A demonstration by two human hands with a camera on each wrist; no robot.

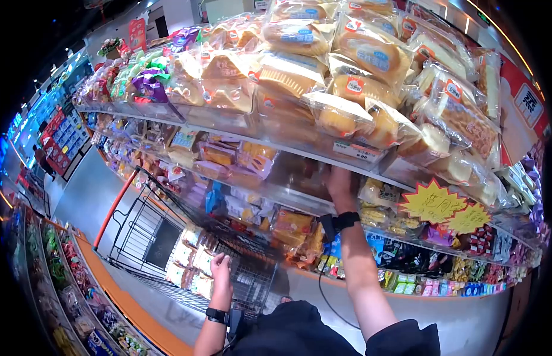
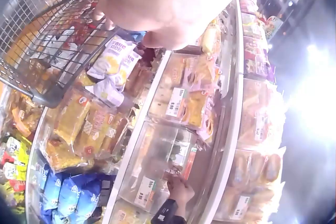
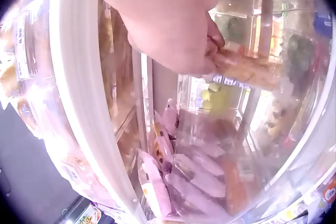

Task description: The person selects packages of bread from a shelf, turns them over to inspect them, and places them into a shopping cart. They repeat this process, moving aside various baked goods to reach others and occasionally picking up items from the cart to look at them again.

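Note:
My right hand point(image 1: 340, 181) reaches under the top shelf into a compartment behind a clear plastic front point(image 2: 149, 153). Its fingers are partly hidden; in the right wrist view they bend beside a blurred brownish shape point(image 3: 244, 69), and I cannot tell whether they hold anything. Purple-and-clear snack packs point(image 3: 197, 176) stand in the neighbouring compartment. Over the shopping cart point(image 1: 130, 237), my left hand point(image 1: 221, 267) hangs with loosely curled fingers and nothing in it. Several wrapped packs point(image 1: 184, 255) lie in the cart, close to this hand.
Bagged breads point(image 1: 365, 50) are piled on the top shelf, whose white edge point(image 1: 276, 155) runs above my right forearm. A yellow starburst price sign point(image 1: 433, 202) juts out at the right. Another stocked shelf with an orange edge point(image 1: 119, 296) stands at the left.

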